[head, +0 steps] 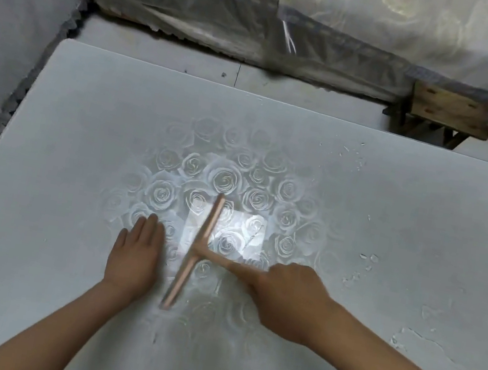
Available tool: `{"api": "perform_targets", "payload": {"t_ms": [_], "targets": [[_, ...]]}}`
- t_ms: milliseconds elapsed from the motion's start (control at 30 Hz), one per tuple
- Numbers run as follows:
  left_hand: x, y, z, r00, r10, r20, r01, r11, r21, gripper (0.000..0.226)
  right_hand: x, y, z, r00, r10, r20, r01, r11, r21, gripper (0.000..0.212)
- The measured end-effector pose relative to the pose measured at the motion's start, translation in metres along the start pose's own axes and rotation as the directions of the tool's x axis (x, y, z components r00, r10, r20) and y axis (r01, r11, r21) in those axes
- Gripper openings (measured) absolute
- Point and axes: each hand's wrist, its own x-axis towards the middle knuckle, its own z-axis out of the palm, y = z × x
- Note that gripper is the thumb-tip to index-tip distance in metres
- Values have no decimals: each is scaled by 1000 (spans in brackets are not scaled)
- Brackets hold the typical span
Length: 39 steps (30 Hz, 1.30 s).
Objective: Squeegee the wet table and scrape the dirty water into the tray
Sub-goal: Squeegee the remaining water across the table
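Head: squeegee (195, 249), table (86, 113) centre (edges distant)

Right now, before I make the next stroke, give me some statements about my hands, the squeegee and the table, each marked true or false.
1. The right hand grips the squeegee by its handle. True.
2. The left hand lies flat on the table. True.
3. Both hands hold the squeegee. False: only the right hand does.
4. The table's print shows stars. False: it shows roses.
5. Water puddles lie to the right of the right hand. True.
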Motion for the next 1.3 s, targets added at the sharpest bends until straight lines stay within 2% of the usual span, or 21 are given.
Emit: {"api": "perform_targets", "payload": {"t_ms": [133,233,300,400,500,667,833,967,1100,1200,1300], "targets": [[3,16,-6,1000,7,-29,-8,1000,-15,61,-56,48,-8,981,120,153,-111,992,-66,91],[2,30,-10,999,8,-36,-10,999,-50,59,-74,63,-24,970,125,208,-100,987,-130,91],[2,36,-12,1000,2,-6,-2,999,-39,58,-67,65,-38,986,67,155,-45,989,-143,82],[7,41,-15,1000,-16,-2,16,1000,19,44,-29,68,-61,999,-37,-34,31,986,-164,50],[15,38,-23,1000,-16,-7,17,999,31,29,28,71,-77,998,-40,-44,31,982,-188,31],[34,32,-37,998,-56,7,55,997,53,36,66,109,-74,998,25,51,-23,999,-36,36],[52,37,-48,995,-76,-67,77,997,3,43,7,153,-56,987,115,109,-114,993,-16,41],[81,36,-60,992,-93,-82,90,995,-38,59,-11,171,-87,988,99,116,-90,993,-80,45],[110,32,-63,988,-143,-50,140,988,-60,64,64,164,-128,1000,-19,-2,19,1000,-19,36],[117,21,-72,984,-170,-53,169,985,-24,66,129,151,-146,997,-75,-2,75,997,-15,34],[133,12,-78,979,-199,-42,195,978,-76,63,181,142,-151,993,-120,1,120,992,29,34]]}}
